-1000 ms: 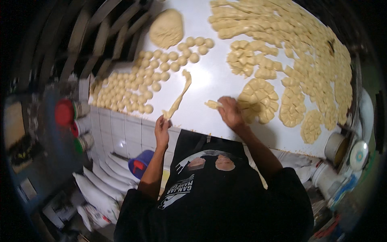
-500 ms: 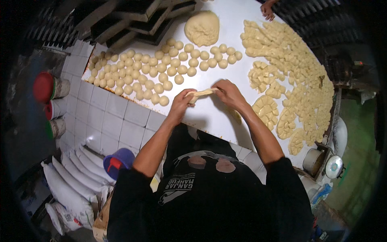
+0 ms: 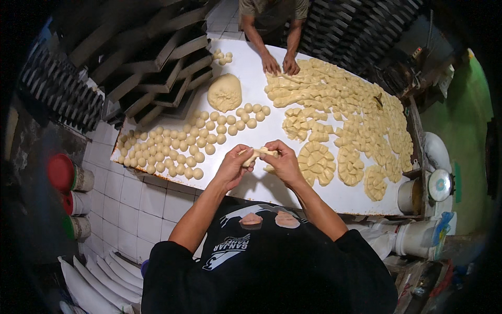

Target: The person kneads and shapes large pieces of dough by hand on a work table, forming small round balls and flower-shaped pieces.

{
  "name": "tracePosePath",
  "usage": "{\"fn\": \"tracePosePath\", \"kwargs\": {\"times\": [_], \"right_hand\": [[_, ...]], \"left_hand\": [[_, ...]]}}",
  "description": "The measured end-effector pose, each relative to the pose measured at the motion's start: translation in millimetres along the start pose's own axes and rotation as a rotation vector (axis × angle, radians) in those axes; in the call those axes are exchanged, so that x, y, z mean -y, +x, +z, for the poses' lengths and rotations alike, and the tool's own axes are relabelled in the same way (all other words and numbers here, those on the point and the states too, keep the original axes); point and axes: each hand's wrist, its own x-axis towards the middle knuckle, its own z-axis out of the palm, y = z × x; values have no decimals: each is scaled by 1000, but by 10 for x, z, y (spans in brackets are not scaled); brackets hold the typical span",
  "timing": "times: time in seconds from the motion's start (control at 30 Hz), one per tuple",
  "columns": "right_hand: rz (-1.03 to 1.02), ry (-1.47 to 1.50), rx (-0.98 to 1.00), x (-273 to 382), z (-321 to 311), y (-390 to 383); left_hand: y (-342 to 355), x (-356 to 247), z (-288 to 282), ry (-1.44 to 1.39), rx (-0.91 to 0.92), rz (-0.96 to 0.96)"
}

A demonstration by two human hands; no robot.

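Note:
Between my two hands, a small strip of pale dough (image 3: 254, 156) is held above the near edge of the white table (image 3: 225, 180). My left hand (image 3: 235, 164) grips one end of it, with fingers curled round. The other end is pinched by the fingers of my right hand (image 3: 282, 159). Left of my hands lie many round dough balls (image 3: 174, 150) in loose rows. A big lump of dough (image 3: 225, 92) rests farther back. Right of my right hand are cut dough pieces gathered in rounded clusters (image 3: 316, 164).
Across the table a co-worker's hands (image 3: 281, 65) touch long dough strips (image 3: 290, 86). Stacked dark trays (image 3: 172, 68) stand at the back left. Buckets (image 3: 81, 203) and white sacks (image 3: 99, 282) are on the left. A metal pot (image 3: 409, 197) stands at the table's right end.
My hands have drawn closer together, and the dough between them is shorter and bunched. The view has shifted, bringing the co-worker's arms and more of the far side into sight.

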Motion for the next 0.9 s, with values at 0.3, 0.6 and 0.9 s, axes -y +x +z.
{"fn": "tracePosePath", "kwargs": {"times": [0.3, 0.6, 0.9], "right_hand": [[-123, 31, 12, 82, -168, -540], [320, 473, 335, -321, -55, -710], [445, 1000, 19, -527, -149, -992]], "left_hand": [[-315, 263, 503, 155, -39, -29], [-322, 261, -276, 130, -116, -287], [-12, 783, -1461, 1471, -362, 282]]}}
